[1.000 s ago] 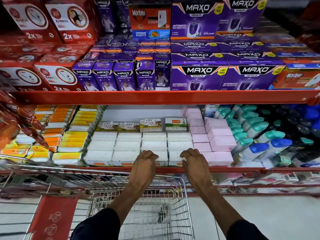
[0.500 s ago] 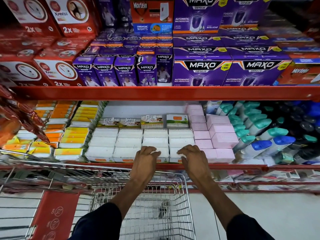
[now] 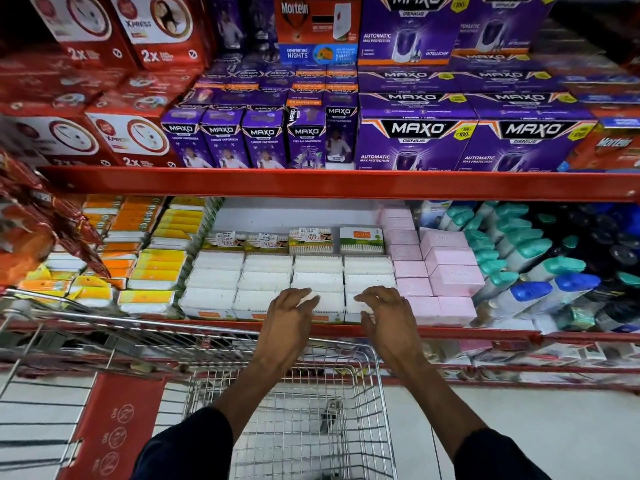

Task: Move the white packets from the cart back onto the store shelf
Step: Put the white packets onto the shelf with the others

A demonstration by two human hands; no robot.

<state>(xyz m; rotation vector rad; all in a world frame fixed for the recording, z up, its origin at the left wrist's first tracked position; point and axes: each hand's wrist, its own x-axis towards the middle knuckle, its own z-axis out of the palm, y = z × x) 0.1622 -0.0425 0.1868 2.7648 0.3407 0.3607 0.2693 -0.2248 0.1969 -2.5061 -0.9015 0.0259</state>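
While both hands, left hand (image 3: 289, 313) and right hand (image 3: 384, 311), rest spread-fingered on the white packets (image 3: 317, 282) at the shelf (image 3: 450, 332) front edge, placing looks finished; next, check the cart (image 3: 311, 427).

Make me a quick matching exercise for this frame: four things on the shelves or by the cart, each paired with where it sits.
Things:
1. white packets
2. pink boxes
3. purple Maxo boxes
4. yellow and orange packs

Places:
A. upper shelf
B. right of the white packets
C. under both hands, lower shelf
D. left of the white packets

Pairs: 1-C, 2-B, 3-A, 4-D
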